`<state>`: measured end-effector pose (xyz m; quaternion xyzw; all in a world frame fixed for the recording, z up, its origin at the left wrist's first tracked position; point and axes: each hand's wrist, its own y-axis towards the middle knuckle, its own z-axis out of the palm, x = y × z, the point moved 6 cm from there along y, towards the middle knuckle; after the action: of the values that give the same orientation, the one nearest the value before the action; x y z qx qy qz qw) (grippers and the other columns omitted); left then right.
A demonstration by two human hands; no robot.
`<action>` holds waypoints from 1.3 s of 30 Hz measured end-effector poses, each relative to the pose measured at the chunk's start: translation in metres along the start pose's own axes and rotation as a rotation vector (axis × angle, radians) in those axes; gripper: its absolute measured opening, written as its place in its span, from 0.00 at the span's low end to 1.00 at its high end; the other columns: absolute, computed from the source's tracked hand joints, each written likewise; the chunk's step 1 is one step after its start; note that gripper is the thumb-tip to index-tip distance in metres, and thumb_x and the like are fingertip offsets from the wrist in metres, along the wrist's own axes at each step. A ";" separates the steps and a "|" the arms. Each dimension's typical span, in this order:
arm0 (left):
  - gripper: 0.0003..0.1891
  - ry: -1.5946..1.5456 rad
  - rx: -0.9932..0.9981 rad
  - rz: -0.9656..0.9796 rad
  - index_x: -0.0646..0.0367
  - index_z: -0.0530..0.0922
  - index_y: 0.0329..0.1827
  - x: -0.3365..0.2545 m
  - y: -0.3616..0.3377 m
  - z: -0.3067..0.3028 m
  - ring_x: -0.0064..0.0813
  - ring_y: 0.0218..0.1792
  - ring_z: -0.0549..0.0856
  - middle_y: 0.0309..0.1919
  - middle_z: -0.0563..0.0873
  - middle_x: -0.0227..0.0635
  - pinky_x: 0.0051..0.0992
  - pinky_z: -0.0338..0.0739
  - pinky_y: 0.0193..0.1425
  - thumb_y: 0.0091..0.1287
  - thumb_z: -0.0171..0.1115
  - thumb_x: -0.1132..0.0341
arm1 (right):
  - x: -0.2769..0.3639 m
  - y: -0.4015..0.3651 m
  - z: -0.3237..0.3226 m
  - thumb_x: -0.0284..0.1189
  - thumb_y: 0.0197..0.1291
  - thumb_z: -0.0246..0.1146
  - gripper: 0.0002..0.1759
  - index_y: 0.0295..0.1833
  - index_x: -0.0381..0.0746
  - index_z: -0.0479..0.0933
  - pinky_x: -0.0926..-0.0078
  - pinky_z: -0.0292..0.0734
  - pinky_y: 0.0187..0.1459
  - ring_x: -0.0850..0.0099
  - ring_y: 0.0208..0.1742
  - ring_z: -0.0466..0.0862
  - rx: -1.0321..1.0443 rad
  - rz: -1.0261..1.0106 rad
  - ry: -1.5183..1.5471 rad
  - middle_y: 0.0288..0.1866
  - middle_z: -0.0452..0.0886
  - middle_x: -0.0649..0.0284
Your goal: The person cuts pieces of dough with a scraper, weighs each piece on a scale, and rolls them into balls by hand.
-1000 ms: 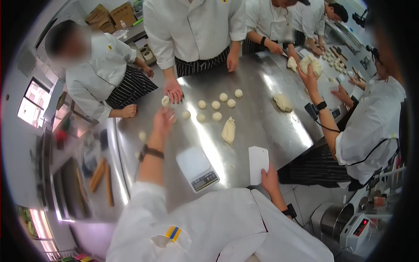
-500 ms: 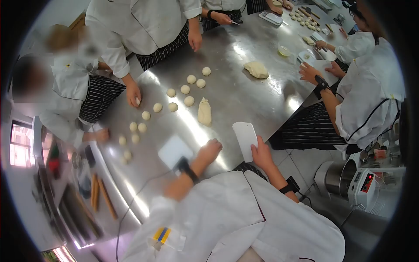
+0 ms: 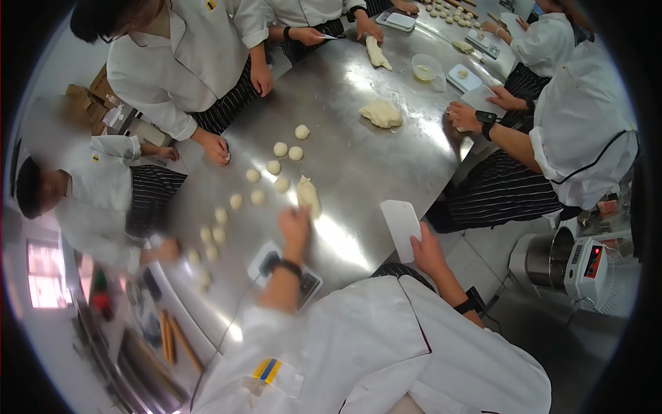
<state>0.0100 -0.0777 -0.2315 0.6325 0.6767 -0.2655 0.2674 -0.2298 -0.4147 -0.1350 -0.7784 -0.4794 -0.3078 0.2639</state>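
My right hand (image 3: 429, 250) is closed on a white dough scraper (image 3: 402, 228), which is held upright at the table's near edge. My left hand (image 3: 294, 224), blurred by motion, is at the near end of an elongated dough piece (image 3: 309, 197); its fingertips are too smeared to read. Below my left wrist lies a white scale (image 3: 266, 263), partly hidden by the forearm. Several round dough balls (image 3: 274, 167) run in a loose band to the left of the dough piece. Farther back sits a larger dough lump (image 3: 381, 114).
Co-workers in white jackets stand around the steel table (image 3: 345, 162). A co-worker's hand (image 3: 216, 148) rests on the left edge. Another dough strip (image 3: 376, 53), a bowl (image 3: 425, 67) and a second scale (image 3: 465, 77) lie farther back. A mixer (image 3: 545, 259) stands at right.
My left hand has moved forward from beside the scale to the elongated dough piece. The view has shifted, and another dough strip now shows at the back near a co-worker's hand.
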 end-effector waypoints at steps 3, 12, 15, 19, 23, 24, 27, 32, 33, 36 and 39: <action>0.25 0.202 -0.225 0.168 0.64 0.84 0.50 -0.039 -0.017 -0.020 0.36 0.41 0.87 0.45 0.88 0.46 0.33 0.80 0.49 0.55 0.78 0.56 | -0.001 0.009 -0.008 0.28 0.67 0.58 0.22 0.65 0.35 0.66 0.43 0.77 0.45 0.36 0.44 0.82 0.020 0.016 0.007 0.41 0.83 0.36; 0.28 0.023 0.194 -0.239 0.69 0.77 0.56 -0.040 -0.005 0.024 0.44 0.49 0.85 0.47 0.86 0.51 0.37 0.78 0.54 0.58 0.71 0.57 | 0.007 0.058 -0.002 0.28 0.67 0.58 0.21 0.63 0.34 0.67 0.42 0.76 0.42 0.35 0.42 0.82 0.127 -0.171 -0.017 0.39 0.82 0.36; 0.24 -0.166 0.195 -0.278 0.68 0.76 0.54 -0.052 -0.014 0.033 0.31 0.40 0.87 0.41 0.85 0.42 0.28 0.82 0.44 0.56 0.70 0.67 | 0.025 0.077 -0.002 0.29 0.68 0.58 0.20 0.62 0.34 0.67 0.41 0.76 0.42 0.35 0.41 0.82 0.183 -0.226 -0.007 0.38 0.83 0.36; 0.21 -0.735 0.140 -0.417 0.65 0.73 0.53 -0.084 -0.040 0.025 0.22 0.34 0.81 0.36 0.80 0.31 0.23 0.77 0.36 0.57 0.69 0.72 | 0.040 0.093 -0.003 0.30 0.69 0.57 0.20 0.63 0.34 0.67 0.41 0.76 0.43 0.34 0.42 0.81 0.226 -0.286 -0.020 0.39 0.82 0.36; 0.24 -0.630 0.157 -0.489 0.64 0.71 0.55 -0.069 -0.078 0.014 0.22 0.34 0.78 0.39 0.78 0.32 0.23 0.76 0.36 0.57 0.73 0.71 | 0.048 0.101 0.002 0.32 0.69 0.56 0.21 0.64 0.35 0.68 0.43 0.76 0.44 0.35 0.44 0.81 0.255 -0.336 0.037 0.41 0.82 0.35; 0.24 -0.641 0.145 -0.512 0.64 0.71 0.55 -0.052 -0.095 0.021 0.22 0.34 0.78 0.39 0.78 0.32 0.23 0.76 0.36 0.57 0.73 0.71 | 0.051 0.100 0.004 0.32 0.69 0.56 0.21 0.65 0.35 0.68 0.44 0.76 0.45 0.35 0.44 0.81 0.276 -0.335 0.051 0.42 0.82 0.36; 0.26 -0.405 0.043 -0.507 0.65 0.72 0.56 -0.022 -0.133 0.023 0.25 0.36 0.78 0.39 0.78 0.34 0.26 0.77 0.40 0.58 0.74 0.67 | 0.072 0.093 0.012 0.32 0.70 0.56 0.20 0.64 0.36 0.69 0.45 0.76 0.44 0.37 0.44 0.82 0.373 -0.436 0.093 0.42 0.83 0.38; 0.29 -0.181 -0.146 -0.324 0.70 0.72 0.57 -0.054 -0.145 0.003 0.40 0.43 0.79 0.47 0.78 0.48 0.37 0.76 0.50 0.58 0.74 0.63 | 0.118 0.076 0.033 0.32 0.71 0.55 0.19 0.64 0.37 0.69 0.47 0.76 0.41 0.39 0.41 0.82 0.596 -0.538 -0.095 0.38 0.83 0.41; 0.29 -0.069 -0.218 -0.169 0.70 0.72 0.57 -0.066 -0.146 0.002 0.43 0.45 0.78 0.48 0.78 0.51 0.39 0.75 0.53 0.58 0.73 0.62 | 0.128 0.073 0.038 0.32 0.71 0.54 0.18 0.63 0.40 0.69 0.45 0.75 0.38 0.40 0.37 0.82 0.618 -0.584 -0.162 0.34 0.83 0.43; 0.30 0.030 -0.240 -0.060 0.70 0.72 0.58 -0.092 -0.152 -0.010 0.50 0.49 0.77 0.49 0.77 0.54 0.44 0.72 0.57 0.58 0.73 0.61 | 0.145 0.070 0.060 0.32 0.71 0.55 0.18 0.63 0.42 0.69 0.44 0.75 0.35 0.41 0.32 0.82 0.641 -0.691 -0.242 0.31 0.83 0.46; 0.29 0.021 -0.150 -0.110 0.69 0.73 0.57 -0.090 -0.163 -0.008 0.53 0.50 0.76 0.48 0.78 0.55 0.45 0.72 0.59 0.58 0.73 0.61 | 0.164 0.062 0.076 0.32 0.71 0.54 0.16 0.62 0.41 0.69 0.45 0.75 0.32 0.42 0.30 0.82 0.688 -0.782 -0.358 0.30 0.83 0.46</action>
<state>-0.1480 -0.1458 -0.1594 0.5752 0.7312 -0.2216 0.2922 -0.0986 -0.2903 -0.0730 -0.4514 -0.8431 -0.0711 0.2834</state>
